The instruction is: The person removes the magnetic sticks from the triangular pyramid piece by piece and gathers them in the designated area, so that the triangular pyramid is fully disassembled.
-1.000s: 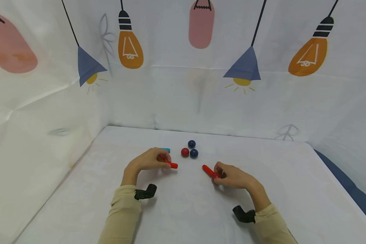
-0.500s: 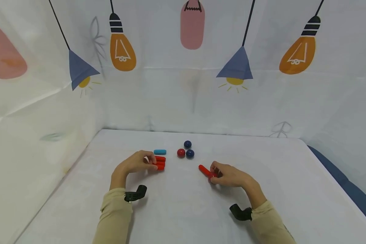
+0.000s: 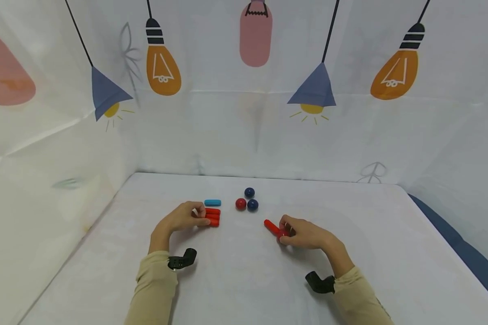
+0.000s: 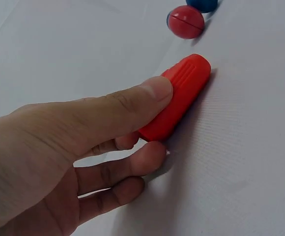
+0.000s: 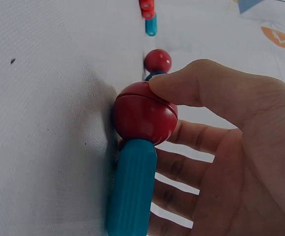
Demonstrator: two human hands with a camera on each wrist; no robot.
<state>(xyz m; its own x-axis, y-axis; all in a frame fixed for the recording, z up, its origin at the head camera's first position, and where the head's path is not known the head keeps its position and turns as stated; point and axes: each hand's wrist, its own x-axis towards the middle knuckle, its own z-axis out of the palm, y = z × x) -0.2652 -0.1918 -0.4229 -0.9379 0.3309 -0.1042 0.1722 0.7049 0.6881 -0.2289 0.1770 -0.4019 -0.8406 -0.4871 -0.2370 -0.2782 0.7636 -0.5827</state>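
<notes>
My left hand (image 3: 182, 217) pinches a red rod (image 4: 182, 93) between thumb and fingers, beside other red rods (image 3: 213, 211) lying parallel. A blue rod (image 3: 213, 202) lies just behind them. With thumb and fingertips my right hand (image 3: 308, 233) holds a red ball (image 5: 145, 115). A red rod (image 3: 271, 226) reaches from this ball toward the back left in the head view. The right wrist view shows a teal rod (image 5: 132, 191) meeting the same ball; the hand hides it from the head view.
A loose red ball (image 3: 241, 204) and two dark blue balls (image 3: 252, 205) sit grouped beyond and between the hands. The white table (image 3: 236, 280) ends at a printed white curtain (image 3: 227, 135) behind. Black wrist cameras (image 3: 183, 259) are worn on both forearms.
My left hand has moved left with the red rod, which now lies among the other red rods; the blue rod has come into fuller view. My right hand keeps its hold. The head view shifted slightly.
</notes>
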